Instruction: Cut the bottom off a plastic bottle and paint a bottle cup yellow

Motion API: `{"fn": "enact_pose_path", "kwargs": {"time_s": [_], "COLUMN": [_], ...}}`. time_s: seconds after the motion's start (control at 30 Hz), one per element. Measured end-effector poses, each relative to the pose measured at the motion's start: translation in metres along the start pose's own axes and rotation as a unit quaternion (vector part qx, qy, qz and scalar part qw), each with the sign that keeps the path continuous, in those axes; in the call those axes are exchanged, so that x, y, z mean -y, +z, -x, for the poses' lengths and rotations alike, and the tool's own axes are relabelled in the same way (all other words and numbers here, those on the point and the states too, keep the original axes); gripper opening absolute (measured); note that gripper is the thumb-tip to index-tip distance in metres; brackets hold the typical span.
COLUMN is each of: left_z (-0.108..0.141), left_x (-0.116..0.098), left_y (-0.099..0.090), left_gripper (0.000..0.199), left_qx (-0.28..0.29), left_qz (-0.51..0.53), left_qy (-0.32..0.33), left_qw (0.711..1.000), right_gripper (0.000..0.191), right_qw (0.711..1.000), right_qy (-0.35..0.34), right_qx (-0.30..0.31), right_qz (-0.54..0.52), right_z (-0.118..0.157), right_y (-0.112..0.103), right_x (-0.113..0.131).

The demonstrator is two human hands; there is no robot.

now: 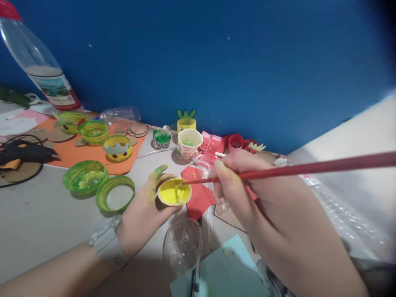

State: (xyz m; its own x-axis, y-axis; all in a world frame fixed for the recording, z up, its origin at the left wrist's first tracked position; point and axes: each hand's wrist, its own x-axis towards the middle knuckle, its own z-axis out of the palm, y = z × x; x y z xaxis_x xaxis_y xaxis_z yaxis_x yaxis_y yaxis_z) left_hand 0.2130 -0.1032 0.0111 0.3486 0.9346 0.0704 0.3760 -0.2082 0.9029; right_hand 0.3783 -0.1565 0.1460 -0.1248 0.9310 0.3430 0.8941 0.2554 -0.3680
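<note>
My left hand (145, 210), smeared with green and yellow paint, is closed around a small cup of yellow paint (168, 197). The cup tilts toward me, so its bright inside shows. In my right hand (256, 198) is a red-handled paintbrush (278, 169), pinched between thumb and fingers. Its tip dips into the yellow paint; the bristles are mostly covered. Below the cup lies a clear plastic bottle piece (182, 243). Left of my left hand are a green-painted plastic ring (115, 194) and a green-painted plastic bowl (85, 177).
Behind stand a paper cup (187, 144) and a small cup of green paint (161, 139). Painted yellow rings (117, 147) sit on orange paper (72, 154). At left are a glue gun (27, 152) and a tall bottle (46, 70). Blue paper (229, 268) lies in front.
</note>
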Motion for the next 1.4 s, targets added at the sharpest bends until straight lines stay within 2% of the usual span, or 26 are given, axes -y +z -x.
{"fn": "enact_pose_path", "kwargs": {"time_s": [0.13,0.27,0.47,0.67,0.83,0.93,1.03,1.17,1.3,1.4], "left_z": [0.004,0.003,0.003,0.004,0.003,0.002,0.002,0.002,0.002,0.003], "left_x": [0.005,0.005,0.005,0.004,0.004,0.006,0.006,0.004,0.002,0.002], "left_y": [0.001,0.000,-0.002,-0.001,-0.001,0.000,0.001,0.001,0.000,-0.001], "left_gripper": [0.068,0.062,0.058,0.061,0.063,0.066,0.067,0.070,0.068,0.068], "left_qx": [-0.059,-0.081,-0.082,-0.066,-0.053,-0.052,-0.042,-0.047,-0.044,-0.042], "left_qz": [-0.006,-0.012,-0.028,-0.011,-0.011,-0.010,0.005,0.008,0.033,0.044], "left_qy": [0.043,0.066,0.056,0.050,0.046,0.040,0.025,0.008,-0.009,-0.014], "left_qw": [0.997,0.994,0.995,0.997,0.997,0.998,0.999,0.999,0.998,0.998], "right_gripper": [0.031,0.031,0.027,0.025,0.026,0.032,0.029,0.030,0.030,0.029], "right_qw": [0.999,1.000,0.999,0.999,0.997,0.998,0.997,0.997,0.997,0.997], "right_qy": [0.008,-0.001,0.005,0.017,0.029,0.043,0.025,0.036,0.029,0.045], "right_qx": [-0.023,-0.014,-0.054,-0.011,-0.065,-0.036,-0.008,-0.059,-0.017,-0.047], "right_qz": [0.035,0.024,0.003,-0.046,-0.037,-0.031,-0.066,-0.027,-0.062,-0.052], "right_z": [0.006,0.008,0.004,0.007,0.006,0.003,0.003,0.002,0.001,0.000], "right_y": [-0.007,-0.011,-0.015,-0.006,-0.004,-0.005,-0.003,0.001,0.004,0.005], "right_x": [0.003,0.006,0.004,0.007,0.005,0.003,0.003,0.000,-0.004,-0.004]}}
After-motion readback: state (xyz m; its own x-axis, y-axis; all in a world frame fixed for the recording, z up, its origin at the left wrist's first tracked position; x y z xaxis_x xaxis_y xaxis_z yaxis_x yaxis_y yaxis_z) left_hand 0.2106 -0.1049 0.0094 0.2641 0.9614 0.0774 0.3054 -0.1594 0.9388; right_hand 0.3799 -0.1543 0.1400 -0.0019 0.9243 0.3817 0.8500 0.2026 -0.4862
